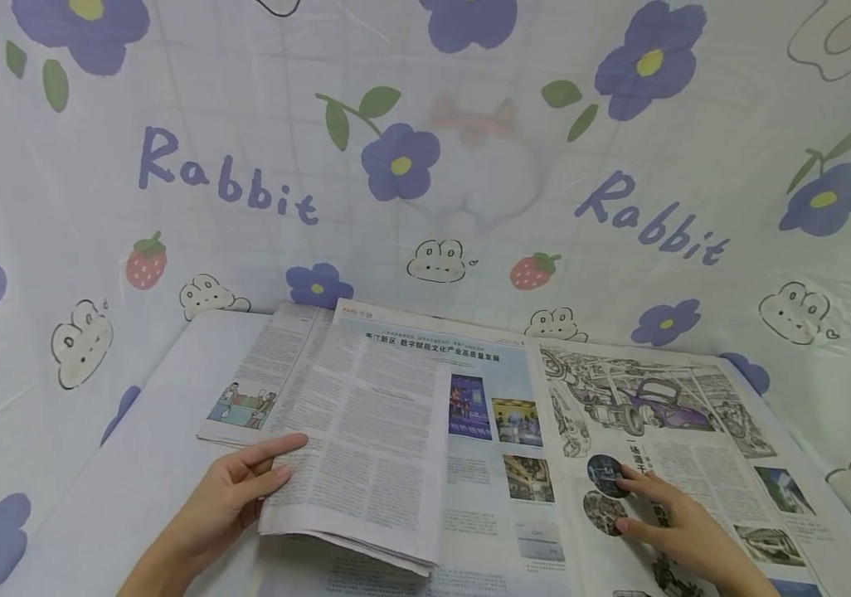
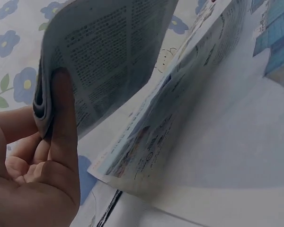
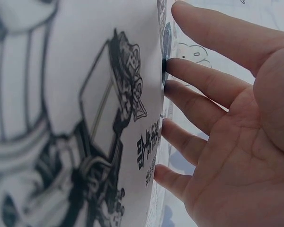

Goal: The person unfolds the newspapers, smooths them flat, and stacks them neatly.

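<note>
a pale cloth printed with purple flowers, strawberries and the word "rabbit" [image 1: 261, 191] hangs behind and drapes down to a white table [image 1: 149, 448]. on the table a large printed newspaper [image 1: 500, 414] lies spread open, its far edge near the cloth and its near edge running out of the bottom of the head view. the right-hand page, with a big ink drawing of machinery and a purple car, lies flat. nearer the left, a folded section of grey text pages [image 1: 373, 431] is raised off the sheet beneath it, and a further page with a small cartoon [image 1: 242, 404] shows beyond it on the left.

the left hand [image 1: 235, 493] has the lower left edge of that raised section in its grip: in the left wrist view the thumb [image 2: 61, 123] presses the stacked page edges against curled fingers. the right hand [image 1: 668, 518] rests with straight, spread fingers on the right-hand page, fingertips [image 3: 173, 90] touching the paper and holding nothing.

as a judgement, the page turn is partway through: the section is lifted and bowed, not yet laid flat on either side, while the right page is already held down.
</note>
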`<state>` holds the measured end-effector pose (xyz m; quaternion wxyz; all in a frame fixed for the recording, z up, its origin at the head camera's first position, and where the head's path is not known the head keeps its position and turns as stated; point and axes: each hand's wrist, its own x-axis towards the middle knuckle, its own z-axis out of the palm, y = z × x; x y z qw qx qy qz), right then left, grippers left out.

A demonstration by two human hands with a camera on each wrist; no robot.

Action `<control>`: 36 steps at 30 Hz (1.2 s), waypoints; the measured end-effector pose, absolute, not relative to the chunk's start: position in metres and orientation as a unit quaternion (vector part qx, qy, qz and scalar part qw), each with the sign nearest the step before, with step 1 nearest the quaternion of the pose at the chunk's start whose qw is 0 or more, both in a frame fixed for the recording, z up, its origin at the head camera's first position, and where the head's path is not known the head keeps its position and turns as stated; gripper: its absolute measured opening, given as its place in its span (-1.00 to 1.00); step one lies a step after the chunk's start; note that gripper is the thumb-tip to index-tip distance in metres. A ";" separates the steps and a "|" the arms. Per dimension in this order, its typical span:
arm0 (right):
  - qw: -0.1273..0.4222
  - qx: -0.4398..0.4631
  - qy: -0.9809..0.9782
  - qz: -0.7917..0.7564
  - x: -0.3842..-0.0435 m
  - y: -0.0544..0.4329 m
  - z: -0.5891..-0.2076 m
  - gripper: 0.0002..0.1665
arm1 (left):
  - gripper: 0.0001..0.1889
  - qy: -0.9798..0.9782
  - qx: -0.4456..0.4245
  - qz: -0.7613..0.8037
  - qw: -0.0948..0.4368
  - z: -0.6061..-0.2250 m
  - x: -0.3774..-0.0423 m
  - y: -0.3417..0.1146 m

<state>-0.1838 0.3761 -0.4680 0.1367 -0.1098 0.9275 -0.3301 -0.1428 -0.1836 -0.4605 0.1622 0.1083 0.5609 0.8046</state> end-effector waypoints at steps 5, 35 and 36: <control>0.139 -0.106 0.927 -0.333 -0.183 0.376 -0.469 -0.17 | -0.53 0.581 0.121 0.785 0.175 -0.462 -0.143 -0.181; 0.160 -0.025 0.913 -0.375 -0.172 0.344 -0.439 -0.30 | -0.36 0.561 0.101 0.762 0.308 -0.482 -0.136 -0.134; 0.164 -0.015 0.902 -0.398 -0.169 0.338 -0.436 -0.31 | -0.35 0.560 0.098 0.763 0.307 -0.483 -0.136 -0.132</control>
